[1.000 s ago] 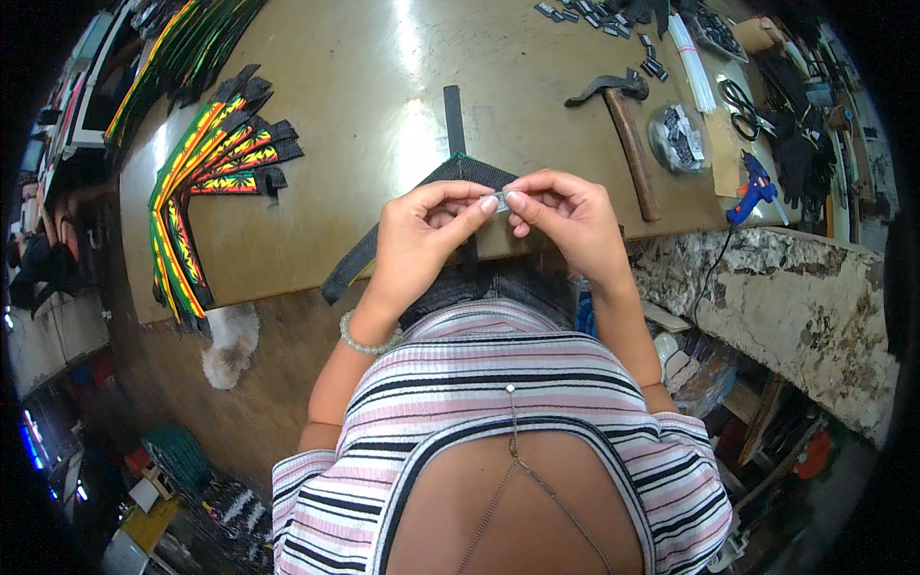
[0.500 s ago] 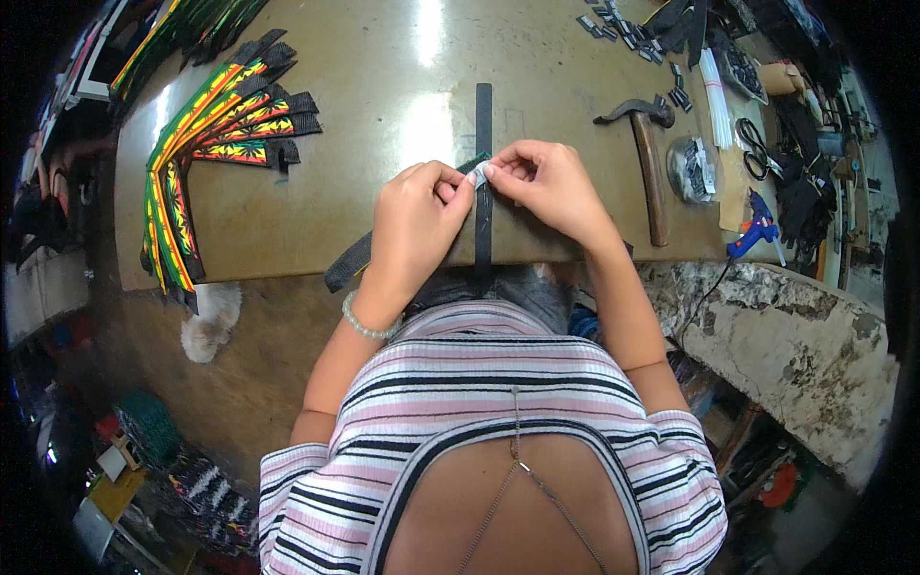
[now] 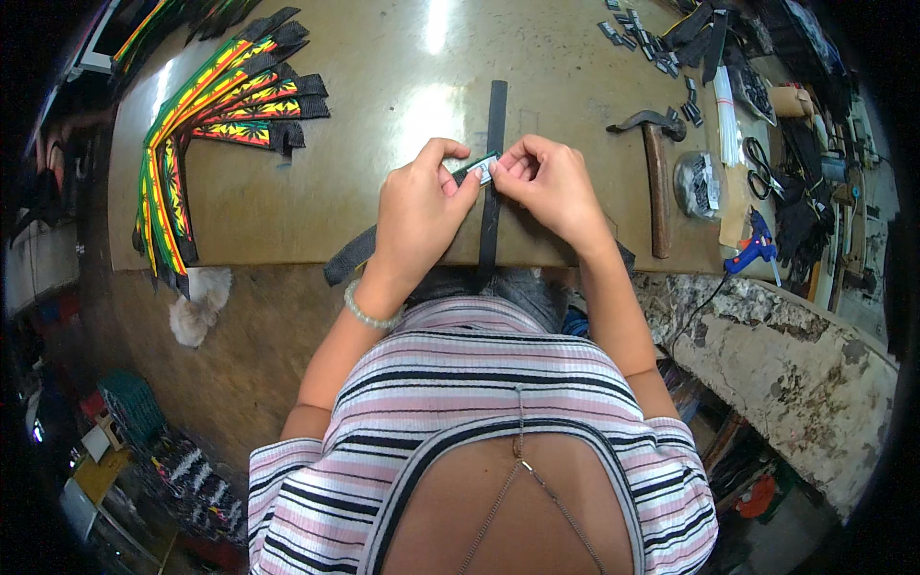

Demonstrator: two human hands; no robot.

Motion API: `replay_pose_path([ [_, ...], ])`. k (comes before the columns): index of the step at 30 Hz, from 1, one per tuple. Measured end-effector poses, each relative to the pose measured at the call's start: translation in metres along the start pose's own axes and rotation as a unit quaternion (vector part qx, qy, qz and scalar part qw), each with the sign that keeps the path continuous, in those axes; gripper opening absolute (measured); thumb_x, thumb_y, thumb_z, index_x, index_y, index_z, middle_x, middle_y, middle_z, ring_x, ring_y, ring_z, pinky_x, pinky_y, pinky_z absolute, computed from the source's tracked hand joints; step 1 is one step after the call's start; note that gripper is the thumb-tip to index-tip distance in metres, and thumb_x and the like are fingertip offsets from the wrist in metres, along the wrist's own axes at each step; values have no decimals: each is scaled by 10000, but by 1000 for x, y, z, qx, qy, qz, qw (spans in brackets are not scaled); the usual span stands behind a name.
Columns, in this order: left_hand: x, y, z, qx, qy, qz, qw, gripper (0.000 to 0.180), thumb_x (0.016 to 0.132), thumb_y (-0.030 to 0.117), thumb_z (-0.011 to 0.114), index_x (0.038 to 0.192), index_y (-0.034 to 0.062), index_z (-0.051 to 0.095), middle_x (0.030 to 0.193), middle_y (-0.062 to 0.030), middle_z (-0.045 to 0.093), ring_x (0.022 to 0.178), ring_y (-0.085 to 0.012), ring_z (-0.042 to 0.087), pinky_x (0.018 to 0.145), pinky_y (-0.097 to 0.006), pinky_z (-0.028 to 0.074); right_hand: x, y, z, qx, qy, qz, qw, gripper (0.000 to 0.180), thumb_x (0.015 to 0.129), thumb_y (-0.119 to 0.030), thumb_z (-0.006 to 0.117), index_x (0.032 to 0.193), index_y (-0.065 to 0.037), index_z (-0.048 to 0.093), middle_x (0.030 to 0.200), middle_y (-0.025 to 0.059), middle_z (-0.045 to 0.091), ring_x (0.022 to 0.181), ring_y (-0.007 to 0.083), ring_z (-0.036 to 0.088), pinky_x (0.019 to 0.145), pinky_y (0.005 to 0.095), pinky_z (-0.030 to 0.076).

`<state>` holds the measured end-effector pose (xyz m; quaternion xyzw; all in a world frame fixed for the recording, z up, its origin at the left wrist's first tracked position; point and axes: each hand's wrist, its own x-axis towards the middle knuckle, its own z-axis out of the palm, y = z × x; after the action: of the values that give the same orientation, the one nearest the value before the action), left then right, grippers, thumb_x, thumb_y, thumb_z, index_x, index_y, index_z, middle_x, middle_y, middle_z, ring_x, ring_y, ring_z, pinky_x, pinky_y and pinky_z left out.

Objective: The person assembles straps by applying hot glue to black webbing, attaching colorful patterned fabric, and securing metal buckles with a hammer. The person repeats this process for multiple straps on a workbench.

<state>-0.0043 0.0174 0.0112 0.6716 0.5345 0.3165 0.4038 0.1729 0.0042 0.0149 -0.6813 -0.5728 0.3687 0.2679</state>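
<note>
A small white label [image 3: 486, 170] was at the centre of the frame, over the near part of the bench [image 3: 402, 67], lying along a green-edged dark band [image 3: 463, 176]. The left hand [image 3: 422, 196] had its grip on the label's left end, thumb pressed on top and forefinger standing apart from the thumb; its other fingers were partly hidden. The right hand [image 3: 551, 187] had its grip pinched on the label's right end between thumb and forefinger. A black strap [image 3: 497, 115] ran from upper centre down between the hands, passing behind the label to the bench's near edge. Another dark strip end [image 3: 353, 257] showed left of the left wrist.

At the upper left lay fanned straps [image 3: 182, 144] patterned in red, yellow and green. Right of the hands were a hammer [image 3: 655, 182] with its head toward the top, a clear container [image 3: 698, 185] of dark pieces, scissors [image 3: 760, 168] and a blue glue gun [image 3: 755, 244]. Small black pieces [image 3: 642, 38] lay scattered at the upper right.
</note>
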Motion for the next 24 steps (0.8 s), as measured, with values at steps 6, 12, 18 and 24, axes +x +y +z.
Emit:
replay_pose_path([
  [6,-2,-2,0,28,-21,12,999,175,857,156,713,985,36,713,658,-123,627,583,-268,627,562,-368,485,-20,-15,-19,1,44,-26,999,268,843,-135,743,880,-16,505,656,96,564,572,172,573,553,327,467],
  [12,-10,-3,7,33,21,39,998,153,860,168,738,975,67,739,591,-64,582,500,-163,553,517,-314,447,-88,-6,-2,-211,-87,-242,943,347,699,-55,732,953,-41,496,959,147,480,933,356,478,826,443,418],
  [18,-11,-5,8,26,24,47,998,113,850,150,740,943,86,736,590,-59,579,495,-158,544,513,-307,442,-83,24,23,-166,-4,-291,942,419,689,-135,804,989,-41,526,969,149,516,862,341,550,732,431,465],
  [24,-11,-6,6,31,19,71,997,107,840,139,736,928,79,741,640,-78,602,528,-169,557,533,-318,458,-43,3,-18,-53,-40,-268,961,340,791,-5,703,1117,-46,614,1036,153,581,885,344,647,748,400,547],
])
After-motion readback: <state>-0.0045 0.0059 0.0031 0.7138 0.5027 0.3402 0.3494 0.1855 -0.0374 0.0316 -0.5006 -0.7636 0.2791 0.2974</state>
